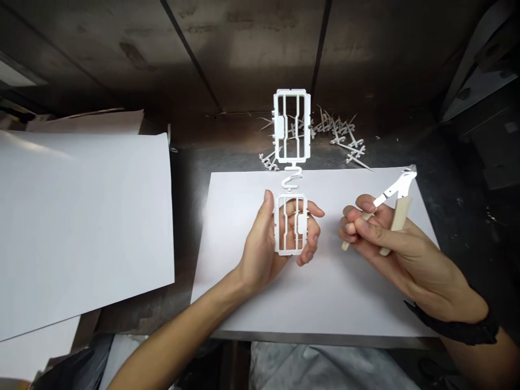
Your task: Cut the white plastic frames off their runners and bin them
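My left hand (264, 244) holds a white plastic piece (292, 162) upright over a white sheet (252, 309). The piece has two rectangular barred frames joined by a thin S-shaped link; the lower frame lies between my thumb and curled fingers. To the right, my right hand (390, 244) is closed around nippers (400, 208) with pale handles. Their metal jaws point up and away, clear of the plastic piece, and the handles are spread apart.
Thin white plastic scraps (341, 132) are heaped on the dark metal table (195, 146) behind the sheet. Large white sheets (85, 227) are stacked at the left. A dark metal wall (244, 49) stands at the back.
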Motion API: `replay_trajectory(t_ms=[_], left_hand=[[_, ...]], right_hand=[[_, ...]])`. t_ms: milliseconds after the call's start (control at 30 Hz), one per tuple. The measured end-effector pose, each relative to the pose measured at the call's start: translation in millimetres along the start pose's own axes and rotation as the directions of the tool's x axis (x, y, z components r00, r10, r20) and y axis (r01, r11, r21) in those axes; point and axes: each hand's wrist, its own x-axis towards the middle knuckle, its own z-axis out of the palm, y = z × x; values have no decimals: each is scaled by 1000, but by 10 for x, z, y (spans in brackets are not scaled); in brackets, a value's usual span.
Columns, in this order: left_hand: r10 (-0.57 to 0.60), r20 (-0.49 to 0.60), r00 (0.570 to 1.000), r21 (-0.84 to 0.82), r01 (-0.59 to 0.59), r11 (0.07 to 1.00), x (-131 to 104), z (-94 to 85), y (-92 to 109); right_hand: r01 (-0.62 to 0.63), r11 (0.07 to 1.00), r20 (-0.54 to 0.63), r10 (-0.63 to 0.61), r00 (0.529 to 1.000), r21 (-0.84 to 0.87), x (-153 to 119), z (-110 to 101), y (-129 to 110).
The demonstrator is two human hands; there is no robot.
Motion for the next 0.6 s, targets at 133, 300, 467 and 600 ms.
replay_trajectory(t_ms=[133,300,467,600], left_hand=[[-17,14,1000,-26,17,1000,-10,-6,-12],[-58,11,998,-88,59,994,-11,1,3],[-62,8,998,-119,62,991,-5,-2,15],[-74,-10,997,-125,72,989,6,2,18]], right_hand=[[66,997,-35,-68,997,-50,76,-58,16],[33,999,-16,-32,999,24,118,-64,4],[21,991,-16,-19,1000,131,134,-61,-8],[50,987,-67,-40,997,152,162,-100,17]])
